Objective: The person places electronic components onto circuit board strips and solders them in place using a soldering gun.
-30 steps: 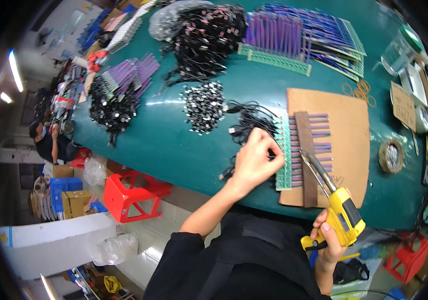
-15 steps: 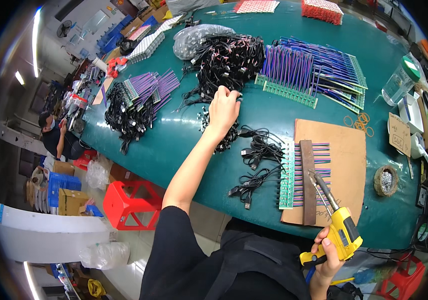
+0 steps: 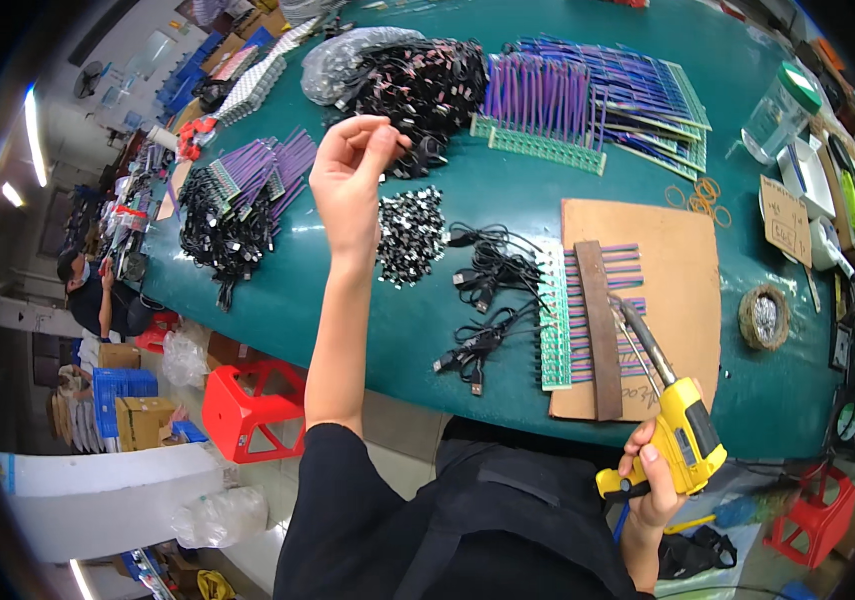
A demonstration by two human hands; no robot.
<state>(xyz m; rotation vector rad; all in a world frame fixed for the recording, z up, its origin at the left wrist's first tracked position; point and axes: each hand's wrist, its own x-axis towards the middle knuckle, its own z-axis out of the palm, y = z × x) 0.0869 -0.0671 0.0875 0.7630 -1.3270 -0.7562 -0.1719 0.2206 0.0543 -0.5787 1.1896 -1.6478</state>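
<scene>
My left hand (image 3: 350, 190) is raised above the table, left of a pile of small black-and-silver parts (image 3: 411, 235). Its thumb and fingers are pinched together in front of a heap of black cables (image 3: 418, 85); anything between the fingertips is too small to tell. A yellow soldering gun (image 3: 686, 440) is gripped in my right hand (image 3: 653, 485). Its metal tip reaches over a brown bar (image 3: 598, 335), which lies across purple wires on a cardboard sheet (image 3: 693, 300). A green circuit board strip (image 3: 554, 320) lines the sheet's left edge, with black USB cables (image 3: 493, 290) beside it.
Boards with purple wires (image 3: 548, 95) lie behind, and another cable bundle (image 3: 238, 205) is on the left. To the right are rubber bands (image 3: 708, 200), a plastic jar (image 3: 783, 115) and a round solder-tip cleaner (image 3: 765, 317). A red stool (image 3: 248, 410) stands beside the table; a co-worker (image 3: 103, 290) sits far left.
My left hand has moved left, away from the front of the black cable heap, uncovering the pile of small parts. My right hand keeps its grip on the soldering gun. The view has shifted slightly.
</scene>
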